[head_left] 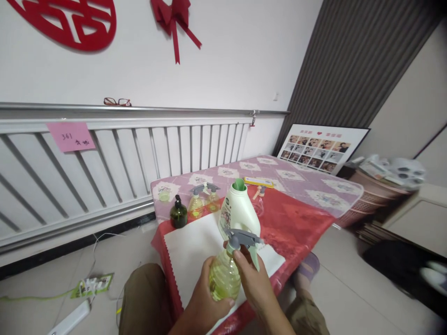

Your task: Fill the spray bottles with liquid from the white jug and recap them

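Observation:
My left hand (205, 298) is wrapped round the clear ribbed body of a spray bottle (223, 274) holding yellow-green liquid. At the bottle's neck, my right hand (253, 274) grips the grey and pale-green trigger sprayer (240, 238). The sprayer sits on top of the bottle; whether it is fully screwed down I cannot tell. Just behind stands a large white detergent jug (244, 207), uncapped, with a green spout (239, 184) showing in its mouth. Left of the jug are two similar spray bottles (196, 204) and a dark green pump bottle (179, 214).
A red plastic sheet (296, 218) and a white cloth (185, 246) cover part of the patterned table (240, 170). A small cup (164, 194), an empty-looking clear bottle (258, 204) and a yellow-edged pack (259, 182) lie farther back. A radiator (167, 149) runs along the wall; cables (94, 251) lie on the floor.

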Motion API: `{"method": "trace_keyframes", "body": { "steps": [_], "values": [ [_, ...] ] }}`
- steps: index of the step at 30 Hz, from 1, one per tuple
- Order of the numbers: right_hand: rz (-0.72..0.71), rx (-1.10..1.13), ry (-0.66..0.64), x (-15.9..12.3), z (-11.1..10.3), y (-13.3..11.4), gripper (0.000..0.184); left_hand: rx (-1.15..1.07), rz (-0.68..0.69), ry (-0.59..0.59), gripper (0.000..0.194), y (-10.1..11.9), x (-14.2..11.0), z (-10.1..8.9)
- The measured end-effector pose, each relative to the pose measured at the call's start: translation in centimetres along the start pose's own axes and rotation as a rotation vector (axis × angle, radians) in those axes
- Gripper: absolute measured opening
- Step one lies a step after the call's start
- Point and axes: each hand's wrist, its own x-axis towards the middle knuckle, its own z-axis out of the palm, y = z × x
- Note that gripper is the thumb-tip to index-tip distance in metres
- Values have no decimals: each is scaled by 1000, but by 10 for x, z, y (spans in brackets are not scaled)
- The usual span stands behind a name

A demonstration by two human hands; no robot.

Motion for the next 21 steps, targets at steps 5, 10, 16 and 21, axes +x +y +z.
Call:
{"method": "trace_keyframes", "body": {
  "steps": [5,10,16,21],
  "values": [
    [-68,-22,-20,0,0,-1,45,-56,21,-48,88,-6,-1,-3],
    [-56,-106,-37,2,-2,-1,39,-88,36,-46,89,-5,-2,-4],
    [-45,13,-90,0,-2,-9,42,-226,66,-243,81,9,-1,-8],
    [-85,187,-115,4,-2,-27,44,-214,27,-296,84,11,-3,-12]
  ]
}}
